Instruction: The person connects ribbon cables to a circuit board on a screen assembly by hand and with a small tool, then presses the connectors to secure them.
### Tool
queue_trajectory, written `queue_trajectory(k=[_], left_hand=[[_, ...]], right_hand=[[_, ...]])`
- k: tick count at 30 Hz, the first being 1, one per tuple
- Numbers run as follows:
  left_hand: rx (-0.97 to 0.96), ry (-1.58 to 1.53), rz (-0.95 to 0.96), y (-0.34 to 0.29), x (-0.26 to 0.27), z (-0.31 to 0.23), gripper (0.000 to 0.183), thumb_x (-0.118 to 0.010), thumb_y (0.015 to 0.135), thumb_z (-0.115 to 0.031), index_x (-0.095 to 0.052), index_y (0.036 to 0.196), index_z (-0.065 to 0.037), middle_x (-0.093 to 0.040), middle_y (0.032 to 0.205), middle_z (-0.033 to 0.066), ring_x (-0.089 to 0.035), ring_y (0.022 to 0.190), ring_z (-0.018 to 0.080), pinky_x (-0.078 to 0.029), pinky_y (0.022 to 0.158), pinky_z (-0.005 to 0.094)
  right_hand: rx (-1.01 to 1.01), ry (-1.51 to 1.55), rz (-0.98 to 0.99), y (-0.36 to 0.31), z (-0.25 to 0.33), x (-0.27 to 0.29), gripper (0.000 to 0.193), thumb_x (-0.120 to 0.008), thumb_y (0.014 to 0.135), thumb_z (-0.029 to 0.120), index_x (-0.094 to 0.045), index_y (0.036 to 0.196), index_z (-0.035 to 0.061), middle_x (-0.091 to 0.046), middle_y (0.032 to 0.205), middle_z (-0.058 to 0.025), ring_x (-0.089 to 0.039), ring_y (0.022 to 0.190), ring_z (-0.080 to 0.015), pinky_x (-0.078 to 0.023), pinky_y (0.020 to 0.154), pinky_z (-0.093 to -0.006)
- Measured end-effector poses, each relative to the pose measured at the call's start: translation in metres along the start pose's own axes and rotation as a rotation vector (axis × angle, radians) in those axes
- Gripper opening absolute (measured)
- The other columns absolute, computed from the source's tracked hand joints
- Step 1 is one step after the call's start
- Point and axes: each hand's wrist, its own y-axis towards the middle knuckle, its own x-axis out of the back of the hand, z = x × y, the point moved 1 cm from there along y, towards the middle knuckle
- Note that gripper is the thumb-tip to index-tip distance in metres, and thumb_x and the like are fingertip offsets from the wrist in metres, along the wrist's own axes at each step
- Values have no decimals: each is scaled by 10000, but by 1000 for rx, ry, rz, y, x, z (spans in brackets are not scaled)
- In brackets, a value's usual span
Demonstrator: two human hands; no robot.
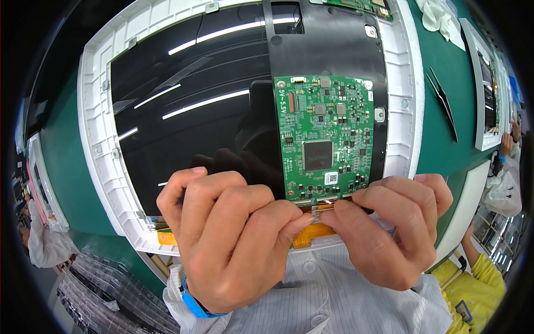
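Observation:
A green circuit board (350, 133) with a large square chip lies on the black back plate (328, 55) of a glossy display panel (206, 133), set in a white plastic frame (92, 128). At the board's near edge, an orange flat ribbon cable (306, 237) meets a connector. My left hand (233, 234) pinches at the cable with thumb and forefinger, its other fingers curled above the panel. Opposite it, my right hand (389, 225) also has closed fingertips on the cable, close to the connector. The fingers partly cover the joint, so how far the cable sits in is hidden.
Black tweezers (444, 104) lie on the green work mat (436, 153) right of the frame. Beyond them are a white cloth (442, 19) and another framed panel (477, 83). Stacked clear trays (111, 292) stand at lower left. Other people are at both sides.

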Motion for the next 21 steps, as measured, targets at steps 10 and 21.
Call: queue_trajectory(k=[10, 21], left_hand=[[12, -6, 25, 0, 2, -1, 284, -928, 607, -185, -719, 767, -77, -592, 804, 33, -572, 821, 240, -437, 913, 497], [12, -10, 36, 1, 3, 0, 269, -925, 624, -194, -723, 764, -83, -594, 802, 34, -572, 823, 242, -435, 920, 503]], right_hand=[[-25, 179, 52, -1, -12, 2, 331, -945, 608, 214, -788, 864, 75, -685, 916, -49, -612, 806, -211, -381, 719, -377], [-21, 189, 31, -1, -13, 0, 330, -948, 598, 202, -799, 863, 74, -685, 903, -46, -610, 804, -215, -383, 714, -380]])
